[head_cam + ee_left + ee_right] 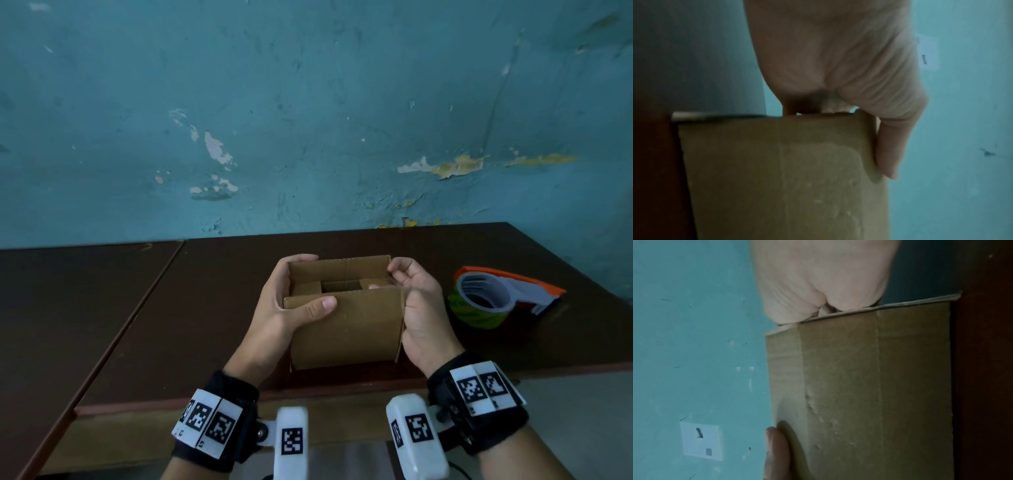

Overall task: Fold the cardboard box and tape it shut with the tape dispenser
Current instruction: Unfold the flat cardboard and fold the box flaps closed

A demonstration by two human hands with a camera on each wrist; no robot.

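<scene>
A small brown cardboard box (pixel 346 325) stands on the dark table, held between both hands. Its two short inner flaps lie folded in, while the far and near long flaps stand up. My left hand (pixel 291 301) grips the box's left side, thumb on the near flap and fingers curled over the far corner. My right hand (pixel 414 301) grips the right side, fingers curled at the far right corner. The left wrist view shows the box (pixel 787 178) with my thumb along its edge. The right wrist view shows the box (pixel 869 394) under my palm. The tape dispenser (pixel 496 296) lies apart on the right.
The dark brown table (pixel 205 308) runs to a peeling teal wall (pixel 308 120) close behind. Its front edge passes just under my wrists. A seam in the tabletop (pixel 137 308) runs diagonally on the left. The dispenser holds a green tape roll (pixel 479 315).
</scene>
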